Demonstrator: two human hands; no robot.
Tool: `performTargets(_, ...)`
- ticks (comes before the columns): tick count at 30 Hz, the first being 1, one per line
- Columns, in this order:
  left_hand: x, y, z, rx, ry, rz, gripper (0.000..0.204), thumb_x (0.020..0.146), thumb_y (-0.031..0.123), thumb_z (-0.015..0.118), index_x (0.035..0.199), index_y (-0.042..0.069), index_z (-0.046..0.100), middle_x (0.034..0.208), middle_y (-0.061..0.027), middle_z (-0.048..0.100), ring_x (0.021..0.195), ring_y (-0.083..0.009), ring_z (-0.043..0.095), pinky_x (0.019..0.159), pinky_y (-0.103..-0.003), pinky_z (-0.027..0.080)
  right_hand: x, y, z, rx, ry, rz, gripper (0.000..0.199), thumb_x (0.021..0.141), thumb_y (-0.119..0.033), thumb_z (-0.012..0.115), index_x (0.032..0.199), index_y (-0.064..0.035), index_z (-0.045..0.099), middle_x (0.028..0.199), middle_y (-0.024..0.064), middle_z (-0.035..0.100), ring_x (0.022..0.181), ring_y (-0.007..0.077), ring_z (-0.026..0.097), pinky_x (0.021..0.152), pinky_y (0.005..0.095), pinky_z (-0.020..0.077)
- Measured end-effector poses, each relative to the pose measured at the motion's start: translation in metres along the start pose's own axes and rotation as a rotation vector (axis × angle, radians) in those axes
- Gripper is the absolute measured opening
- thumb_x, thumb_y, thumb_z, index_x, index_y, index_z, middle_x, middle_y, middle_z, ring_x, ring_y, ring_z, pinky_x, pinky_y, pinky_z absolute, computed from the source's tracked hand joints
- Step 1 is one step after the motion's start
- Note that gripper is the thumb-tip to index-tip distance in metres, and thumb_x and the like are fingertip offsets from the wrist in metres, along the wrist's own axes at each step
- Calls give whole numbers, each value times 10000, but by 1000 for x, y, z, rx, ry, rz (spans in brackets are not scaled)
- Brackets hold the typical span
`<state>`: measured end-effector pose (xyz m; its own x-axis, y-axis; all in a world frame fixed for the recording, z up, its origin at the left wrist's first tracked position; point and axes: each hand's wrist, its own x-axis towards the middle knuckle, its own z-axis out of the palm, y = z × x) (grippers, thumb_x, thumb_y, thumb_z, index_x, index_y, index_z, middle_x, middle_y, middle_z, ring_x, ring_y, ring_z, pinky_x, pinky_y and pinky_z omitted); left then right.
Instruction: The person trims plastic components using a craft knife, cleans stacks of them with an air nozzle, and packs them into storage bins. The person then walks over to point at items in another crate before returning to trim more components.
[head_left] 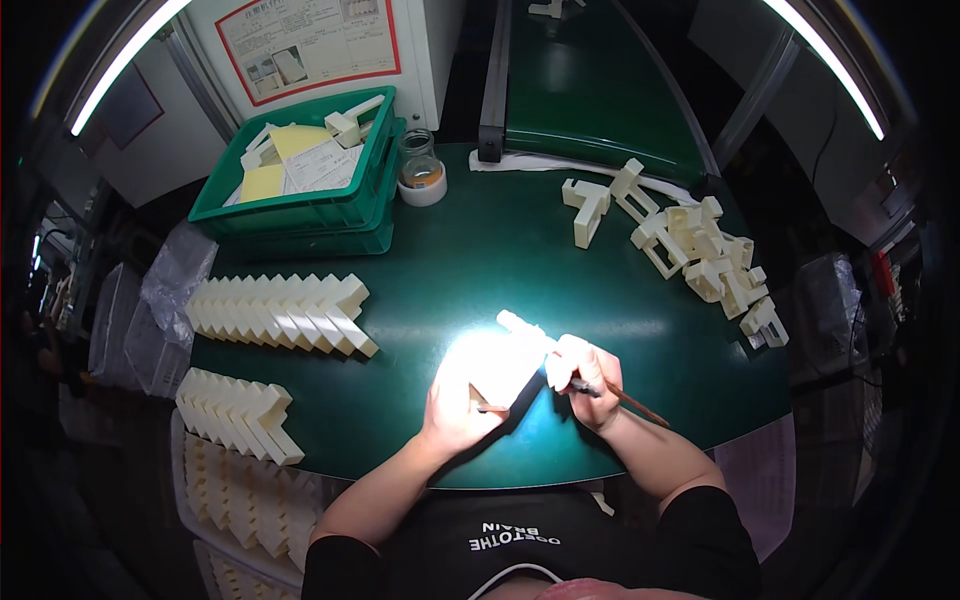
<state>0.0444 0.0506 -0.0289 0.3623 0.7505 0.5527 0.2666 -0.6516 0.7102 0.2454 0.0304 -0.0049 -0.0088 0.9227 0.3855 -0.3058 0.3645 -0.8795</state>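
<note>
Under a strong glare, a white plastic part [508, 362] is held in my left hand [458, 410], whose fingers are closed round its lower left side. The light washes out most of its surface. My right hand [588, 372] is beside the part's right end, fingers pinched. From it a thin brown-handled tool [640, 406], slim like a paintbrush, points down to the right; its working tip cannot be made out. A short dark piece [584, 387] also shows at the right fingers; whether it belongs to the same tool is unclear.
Two neat rows of cream parts [280, 312] [238, 412] lie at the left. Loose parts [705, 250] are heaped at the right. Behind stand a green crate [300, 215] with papers and a glass jar [420, 160] in a white base. A green conveyor [600, 90] adjoins the table [450, 250].
</note>
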Motion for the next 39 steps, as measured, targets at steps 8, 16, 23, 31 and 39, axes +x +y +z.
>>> performTargets(8,-7,8,-37,90,-157,-373,401,780,130,680,1160,38,590,1055,-118,602,942,-221,583,816,-327,483,12,21,-21,40,218,117,394,1013,-304,361,742,-45,481,670,55,461,514,111,409,425,217,292)
performTargets(16,-79,42,-98,-499,111,-936,200,886,78,637,1062,16,564,928,-14,595,775,-55,549,620,-215,471,7,18,-23,-92,129,111,430,1043,-274,306,760,-27,516,683,43,529,484,54,417,429,186,308)
performTargets(23,-151,61,-120,-369,713,-771,411,934,38,498,1322,20,365,1206,-89,516,1044,-158,562,876,-299,488,4,27,-12,-83,2,44,414,1025,-352,357,780,-43,483,682,38,497,466,64,392,400,185,279)
performTargets(31,-180,44,-112,-370,1002,-679,275,933,86,502,1194,83,413,1069,-57,460,828,-105,478,645,-234,410,0,21,-4,69,171,51,388,1026,-350,366,875,-38,540,801,71,537,550,69,419,456,185,317)
performTargets(39,-121,50,-96,-254,303,-403,117,851,-63,487,916,26,527,921,-69,488,678,-77,457,562,-193,395,99,-5,-44,-965,205,-184,178,924,-189,602,892,-24,543,691,58,602,592,148,578,539,295,446)
